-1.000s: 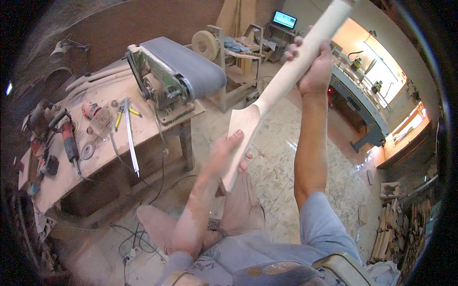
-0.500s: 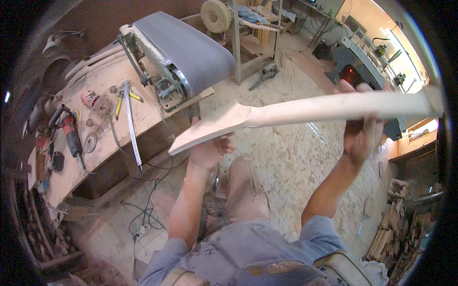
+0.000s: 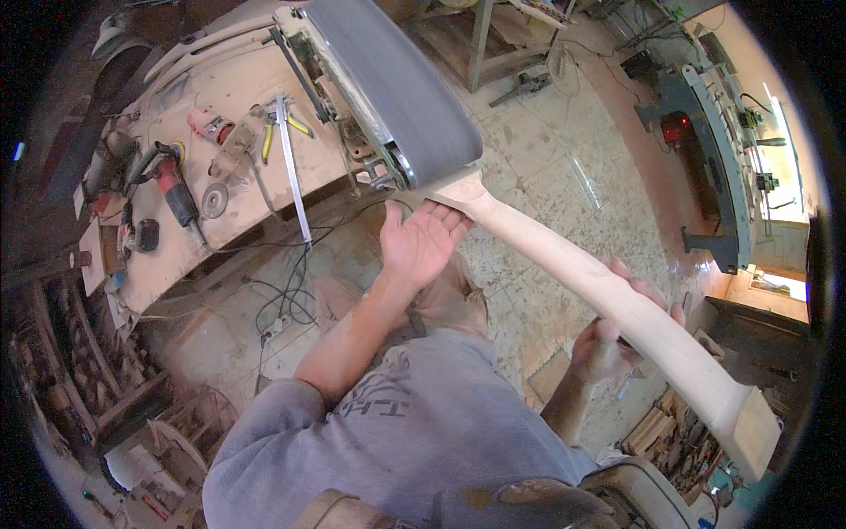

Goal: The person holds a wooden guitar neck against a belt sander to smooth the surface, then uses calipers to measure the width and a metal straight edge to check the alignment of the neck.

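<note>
A long, curved piece of pale bare wood (image 3: 564, 260), shaped like a furniture leg with a flared block at each end, slants across from the belt sander to the lower right. Its far end meets the lower edge of the sander's grey belt (image 3: 397, 88); the exact contact is hidden under the roller. My left hand (image 3: 421, 242) lies palm up with straight fingers, the fingertips under that end. Around the middle of the wood, my right hand (image 3: 608, 344) grips from below, thumb on the near side and fingers showing on the far side.
On the dusty bench (image 3: 238, 220) left of the sander lie a red-and-black power tool (image 3: 176, 189), yellow-handled pliers (image 3: 298, 128), a metal strip (image 3: 291, 176) and a disc (image 3: 214, 200). Black cables (image 3: 286, 300) trail on the floor. Scrap wood (image 3: 656, 432) is stacked at lower right.
The wood has swung from nearly level to a steep slant, its right end dropping toward me and its left end reaching the belt. Both hands have moved with it; my left hand's fingers have straightened.
</note>
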A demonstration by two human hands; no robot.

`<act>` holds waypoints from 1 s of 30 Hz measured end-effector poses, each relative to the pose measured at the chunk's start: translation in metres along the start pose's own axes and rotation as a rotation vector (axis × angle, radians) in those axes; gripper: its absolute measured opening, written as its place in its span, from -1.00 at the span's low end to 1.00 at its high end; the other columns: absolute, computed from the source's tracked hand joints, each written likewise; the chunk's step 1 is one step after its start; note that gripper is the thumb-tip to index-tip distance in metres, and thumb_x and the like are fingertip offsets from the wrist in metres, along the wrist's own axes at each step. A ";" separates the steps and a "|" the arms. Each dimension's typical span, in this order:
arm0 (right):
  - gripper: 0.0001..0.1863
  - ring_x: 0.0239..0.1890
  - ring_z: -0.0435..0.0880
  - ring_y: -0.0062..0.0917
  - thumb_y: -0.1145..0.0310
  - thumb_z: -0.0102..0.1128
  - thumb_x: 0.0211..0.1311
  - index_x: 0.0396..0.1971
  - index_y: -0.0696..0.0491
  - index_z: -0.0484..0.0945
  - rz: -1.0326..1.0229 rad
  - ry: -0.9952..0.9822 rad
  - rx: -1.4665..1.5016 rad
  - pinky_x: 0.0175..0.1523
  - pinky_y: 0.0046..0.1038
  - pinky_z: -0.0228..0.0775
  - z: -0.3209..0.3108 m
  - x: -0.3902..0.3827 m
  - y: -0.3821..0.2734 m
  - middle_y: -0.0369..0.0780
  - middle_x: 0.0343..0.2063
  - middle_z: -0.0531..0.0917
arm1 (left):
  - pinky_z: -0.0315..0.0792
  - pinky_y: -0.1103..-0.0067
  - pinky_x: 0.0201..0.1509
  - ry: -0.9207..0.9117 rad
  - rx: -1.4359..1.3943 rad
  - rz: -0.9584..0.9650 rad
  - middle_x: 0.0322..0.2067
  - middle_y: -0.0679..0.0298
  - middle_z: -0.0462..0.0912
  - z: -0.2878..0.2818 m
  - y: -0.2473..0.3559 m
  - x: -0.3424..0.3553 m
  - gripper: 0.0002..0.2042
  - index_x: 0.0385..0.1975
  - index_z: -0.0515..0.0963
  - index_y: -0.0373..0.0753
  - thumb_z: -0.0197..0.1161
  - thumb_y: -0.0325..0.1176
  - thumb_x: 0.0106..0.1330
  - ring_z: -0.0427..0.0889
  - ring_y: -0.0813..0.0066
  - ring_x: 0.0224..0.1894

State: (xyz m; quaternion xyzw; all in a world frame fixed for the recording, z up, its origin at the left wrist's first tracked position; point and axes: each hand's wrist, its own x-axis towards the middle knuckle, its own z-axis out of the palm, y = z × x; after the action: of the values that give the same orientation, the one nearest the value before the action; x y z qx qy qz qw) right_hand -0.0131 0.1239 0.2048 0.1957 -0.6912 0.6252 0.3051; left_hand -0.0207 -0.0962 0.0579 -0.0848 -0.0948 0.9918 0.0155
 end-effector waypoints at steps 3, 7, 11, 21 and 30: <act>0.00 0.00 0.69 -0.08 0.10 0.59 0.03 0.36 -0.05 0.08 0.008 -0.037 -0.029 0.14 0.07 0.61 0.015 0.002 -0.003 -0.11 -0.05 0.56 | -0.02 0.12 0.57 0.073 -0.052 0.031 0.41 -0.04 0.23 0.014 0.010 0.014 -0.21 0.37 0.19 -0.37 -0.44 0.28 0.52 0.14 -0.01 0.48; -0.03 -0.01 0.70 -0.12 0.17 0.66 -0.09 0.24 0.02 0.14 0.041 -0.129 -0.100 0.12 0.00 0.64 0.037 -0.001 0.009 -0.13 -0.05 0.57 | 0.10 0.13 0.53 0.022 -0.142 0.068 0.36 0.01 0.32 -0.005 0.033 0.039 -0.38 0.33 0.30 -0.32 -0.21 0.09 0.51 0.23 0.01 0.44; -0.04 -0.01 0.71 -0.14 0.20 0.68 -0.15 0.16 0.06 0.15 0.044 -0.116 -0.102 0.12 -0.06 0.65 0.047 -0.004 0.011 -0.12 -0.06 0.58 | 0.14 0.16 0.53 -0.190 -0.177 -0.043 0.32 0.03 0.36 -0.016 0.043 0.045 -0.44 0.31 0.33 -0.28 -0.08 -0.01 0.47 0.26 0.04 0.41; 0.02 -0.08 0.74 -0.14 0.13 0.68 -0.22 0.18 0.08 0.14 0.161 -0.046 -0.133 0.07 -0.07 0.67 0.046 -0.009 0.001 -0.07 -0.14 0.66 | 0.27 0.14 0.47 0.123 -0.087 0.063 0.27 0.05 0.42 0.009 0.034 0.032 -0.46 0.30 0.35 -0.27 -0.13 -0.03 0.50 0.33 0.04 0.37; -0.22 -0.11 0.76 -0.20 0.08 0.69 -0.29 -0.07 0.22 0.53 -0.007 -0.081 -0.179 0.05 -0.17 0.67 0.062 -0.010 0.000 -0.11 -0.23 0.71 | 0.26 0.17 0.47 0.216 -0.019 0.117 0.26 0.05 0.45 0.018 0.037 0.043 -0.47 0.30 0.34 -0.31 -0.13 -0.08 0.49 0.40 0.04 0.33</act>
State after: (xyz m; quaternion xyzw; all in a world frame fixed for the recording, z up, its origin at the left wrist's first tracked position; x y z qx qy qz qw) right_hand -0.0166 0.0621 0.1962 0.1950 -0.7555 0.5514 0.2952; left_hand -0.0670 -0.1339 0.0613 -0.1967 -0.0968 0.9751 -0.0331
